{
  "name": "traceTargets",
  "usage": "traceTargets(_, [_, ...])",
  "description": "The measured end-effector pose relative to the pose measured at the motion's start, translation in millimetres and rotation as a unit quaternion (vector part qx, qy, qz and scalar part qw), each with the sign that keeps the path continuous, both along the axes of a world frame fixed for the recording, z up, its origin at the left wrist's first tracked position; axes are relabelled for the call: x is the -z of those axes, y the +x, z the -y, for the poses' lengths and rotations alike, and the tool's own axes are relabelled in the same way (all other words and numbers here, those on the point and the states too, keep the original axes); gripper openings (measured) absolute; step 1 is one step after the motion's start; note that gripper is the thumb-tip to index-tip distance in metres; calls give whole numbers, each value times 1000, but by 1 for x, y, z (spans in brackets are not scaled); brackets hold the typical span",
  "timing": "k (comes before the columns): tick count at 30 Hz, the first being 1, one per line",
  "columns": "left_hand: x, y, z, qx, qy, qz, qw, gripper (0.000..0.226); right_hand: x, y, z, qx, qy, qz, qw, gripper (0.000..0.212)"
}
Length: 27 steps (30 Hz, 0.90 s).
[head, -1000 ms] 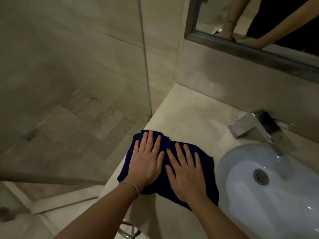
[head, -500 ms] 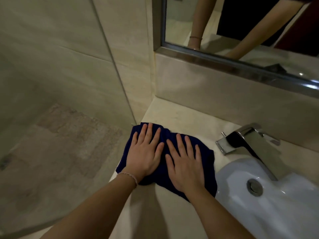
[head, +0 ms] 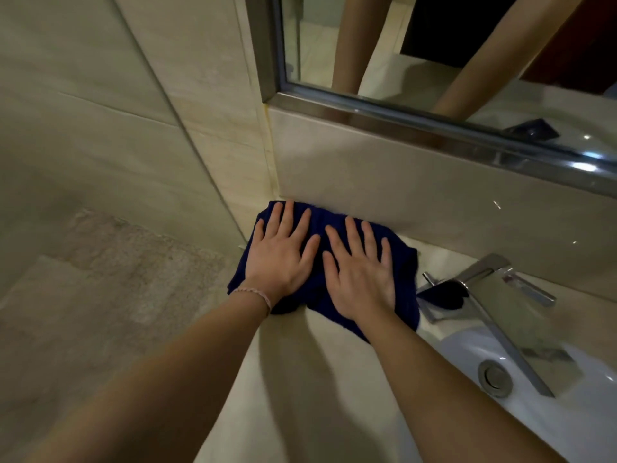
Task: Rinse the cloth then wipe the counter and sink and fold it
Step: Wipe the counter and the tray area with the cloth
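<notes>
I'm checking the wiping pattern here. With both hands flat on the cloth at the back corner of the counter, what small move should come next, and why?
Probably slide the cloth to the right along the back wall, toward the tap. The left hand and right hand press it flat where the counter meets the wall, so it cannot go further back, and the strip behind the tap looks unwiped.

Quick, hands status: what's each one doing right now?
Left hand: open, fingers straight, pressing flat on the blue cloth.
Right hand: open, fingers spread, also pressing flat on the cloth.
</notes>
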<state>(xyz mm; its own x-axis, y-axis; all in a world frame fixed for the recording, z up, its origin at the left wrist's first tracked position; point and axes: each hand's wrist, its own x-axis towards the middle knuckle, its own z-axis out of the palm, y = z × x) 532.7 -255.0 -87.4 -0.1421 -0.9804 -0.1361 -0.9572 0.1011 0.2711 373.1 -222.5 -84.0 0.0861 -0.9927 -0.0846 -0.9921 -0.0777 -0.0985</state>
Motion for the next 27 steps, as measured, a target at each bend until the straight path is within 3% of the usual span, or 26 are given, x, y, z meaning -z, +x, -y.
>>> traceTargets(15, [1, 10, -28, 19, -10, 8, 1000, 67, 2, 0, -32, -7, 0, -5, 1000, 58])
traceTargets(27, [-1, 36, -193, -22, 12, 12, 1000, 73, 5, 22, -173, -71, 24, -10, 997, 59])
